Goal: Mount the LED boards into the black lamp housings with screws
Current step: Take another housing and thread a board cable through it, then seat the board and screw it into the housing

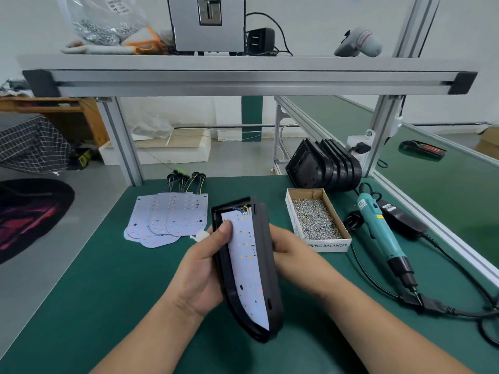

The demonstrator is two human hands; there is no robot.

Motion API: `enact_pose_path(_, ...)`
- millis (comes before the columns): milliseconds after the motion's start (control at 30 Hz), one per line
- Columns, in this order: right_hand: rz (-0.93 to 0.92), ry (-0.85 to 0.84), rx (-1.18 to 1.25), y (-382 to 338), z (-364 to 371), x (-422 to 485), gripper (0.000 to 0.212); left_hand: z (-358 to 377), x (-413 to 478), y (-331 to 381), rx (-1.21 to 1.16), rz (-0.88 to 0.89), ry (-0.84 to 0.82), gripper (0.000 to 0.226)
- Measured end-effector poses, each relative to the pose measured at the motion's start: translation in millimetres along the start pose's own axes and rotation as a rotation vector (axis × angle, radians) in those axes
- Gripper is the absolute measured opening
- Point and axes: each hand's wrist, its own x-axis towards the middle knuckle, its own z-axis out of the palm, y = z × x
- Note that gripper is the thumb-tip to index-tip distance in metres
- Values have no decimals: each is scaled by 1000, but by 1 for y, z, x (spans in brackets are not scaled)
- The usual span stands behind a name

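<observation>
Both hands grip a black housing above the green mat, grey floor beyond.

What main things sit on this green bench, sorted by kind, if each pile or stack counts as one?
Held lamp housing with LED board inside: 1
Fan of loose LED boards: 1
Row of black housings: 1
Box of screws: 1
Electric screwdriver: 1
Black power adapter: 1
Total: 6

- The right hand has its fingers hidden behind the black lamp housing.
- The top edge cuts off the grey machine and the plastic bag on the shelf.
- The start of the screw box label is covered.
</observation>
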Motion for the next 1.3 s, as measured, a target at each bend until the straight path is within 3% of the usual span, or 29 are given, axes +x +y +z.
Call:
enact_pose_path(67, 19, 47, -132, 3, -5, 4, 45, -2, 0, 2, 10, -9, -39, 54)
enact_pose_path(167, -1, 136, -324, 4, -7, 6, 23, -5, 3, 5, 25, 8, -30, 48)
enact_pose_path(267, -52, 231, -586, 3, -17, 4, 27, -10, 4, 15, -13, 57, -6, 51)
enact_pose_path(333, -53, 392, -532, 3, -33, 4, 19, -20, 7, 24, -50, 115, 35, 58)
enact_pose_path(400, -14, 479, -464, 3, -46, 3, 32, -26, 7, 31, -76, 166, 30, 34)
enact_pose_path(467, 21, 428, -505, 3, -49, 2, 32, -28, 7, 32, -119, 163, 53, 31)
enact_pose_path(567, 15, 273, -528, 2, -35, 0, 9, -23, 5, 22, -169, 67, 27, 23)
enact_pose_path(600, -25, 226, -502, 2, -28, 0, 16, -16, 2, 20, -164, 24, -18, 18)
enact_pose_path(667, -106, 117, -406, 2, -14, 1, 39, -5, -3, 16, -105, -28, -141, 41)
enact_pose_path(733, -70, 13, -251, 0, -4, 1, 55, 5, -9, 13, -41, -21, -170, 50)
enact_pose_path(800, -46, -41, -176, -1, -1, 2, 50, 10, -12, 13, 5, -11, -160, 53)
enact_pose_path(867, -78, -30, -246, -4, -5, 3, 32, 12, -15, 15, 28, -16, -176, 51)
enact_pose_path(933, -106, 32, -477, -3, -12, 6, 9, 9, -15, 17, 23, -22, -226, 41)
enact_pose_path(1000, -136, 140, -697, -2, -19, 10, 12, 1, -13, 18, -41, -42, -221, 19)
enact_pose_path(1033, -136, 221, -720, -3, -22, 11, 13, -7, -10, 20, -57, -37, -199, 22)
enact_pose_path(1133, -50, 516, -542, -7, -37, 6, 28, -21, -4, 29, -64, 66, -107, 21)
enact_pose_path(1200, 27, 688, -303, -8, -46, 2, 24, -25, -3, 35, -38, 126, 0, 22)
enact_pose_path(1300, 110, 788, -213, -10, -47, 1, 27, -30, 2, 31, 15, 143, 85, 30)
